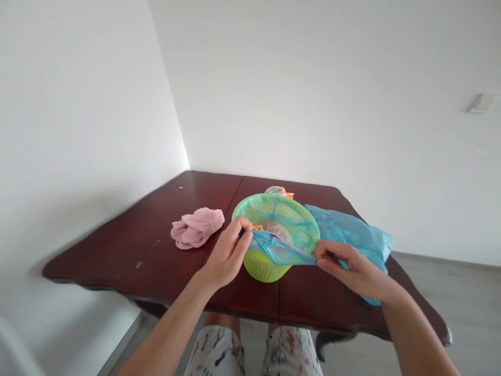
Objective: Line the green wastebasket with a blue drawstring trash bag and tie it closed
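A yellow-green plastic basket [268, 267] stands upright near the table's front edge, lined with a thin blue plastic bag [282, 254]. My left hand [230, 250] pinches the bag's edge at the basket's near left rim. At the near right rim, my right hand [348, 266] grips the same edge, so the plastic is stretched between both hands. Inside the basket lies some crumpled clear and orange wrapping [277, 231], partly hidden by the film.
A folded pink cloth [198, 227] lies left of the basket on the dark red wooden table [148, 245]. More blue plastic [344, 232] spreads on the right, under and behind my right hand. Behind the basket sits a clear and orange wrapper [278, 191]. White walls border the table's left and far sides.
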A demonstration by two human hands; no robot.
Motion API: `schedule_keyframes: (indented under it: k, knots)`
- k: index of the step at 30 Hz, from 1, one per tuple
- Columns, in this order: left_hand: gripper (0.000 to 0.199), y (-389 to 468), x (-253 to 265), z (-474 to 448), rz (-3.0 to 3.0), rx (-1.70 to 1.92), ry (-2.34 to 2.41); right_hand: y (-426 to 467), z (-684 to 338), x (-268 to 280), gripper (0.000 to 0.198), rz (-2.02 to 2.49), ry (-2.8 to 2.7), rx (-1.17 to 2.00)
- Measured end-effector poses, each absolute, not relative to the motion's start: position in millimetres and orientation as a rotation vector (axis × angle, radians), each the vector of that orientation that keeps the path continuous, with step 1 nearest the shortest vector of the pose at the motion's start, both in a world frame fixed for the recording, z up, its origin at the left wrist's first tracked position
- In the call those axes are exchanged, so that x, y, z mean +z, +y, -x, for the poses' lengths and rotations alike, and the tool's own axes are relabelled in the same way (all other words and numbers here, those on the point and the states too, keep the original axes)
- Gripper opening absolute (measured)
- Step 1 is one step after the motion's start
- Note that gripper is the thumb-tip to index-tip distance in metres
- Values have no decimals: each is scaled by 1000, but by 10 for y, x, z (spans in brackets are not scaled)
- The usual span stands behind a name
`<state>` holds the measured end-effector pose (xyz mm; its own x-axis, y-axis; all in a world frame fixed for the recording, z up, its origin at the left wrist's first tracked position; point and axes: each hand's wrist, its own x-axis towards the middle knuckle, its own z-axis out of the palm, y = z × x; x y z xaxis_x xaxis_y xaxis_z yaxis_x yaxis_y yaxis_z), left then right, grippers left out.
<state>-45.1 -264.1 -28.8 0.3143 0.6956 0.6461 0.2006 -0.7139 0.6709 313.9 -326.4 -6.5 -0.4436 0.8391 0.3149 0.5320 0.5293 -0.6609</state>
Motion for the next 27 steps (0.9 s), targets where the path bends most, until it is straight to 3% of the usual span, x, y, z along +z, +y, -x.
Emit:
schedule_keyframes:
  k: [3,6,12,15,17,21,24,27]
  knots:
    - [21,-2566,-206,523,-2156,1439,864,-3151,-3267,-71,38,1116,-1980,683]
    - [23,-2400,-112,699,-2226,1386,952,-2970,-3341,-46,38,1125,-1853,484]
    - [51,-1794,93,1005,-2194,1104,1006,-2405,-3442,5,48,1237,-1713,506]
    - [63,-1441,205,1014,-2150,1060,1071,-2078,-3485,72,53,1376,-1783,375]
    - [54,-1242,313,999,-2200,1070,1089,-1909,-3487,158,52,1448,-1827,224]
    - [3,-1050,606,1002,-2647,929,1093,-1833,-3402,370,34,1360,-1772,-163]
    - [24,-1132,782,1037,-2911,1010,1166,-2042,-3283,469,22,1146,-1725,-311]
    - [28,-1383,842,1080,-2831,1360,1108,-2402,-3165,473,19,963,-1606,-170]
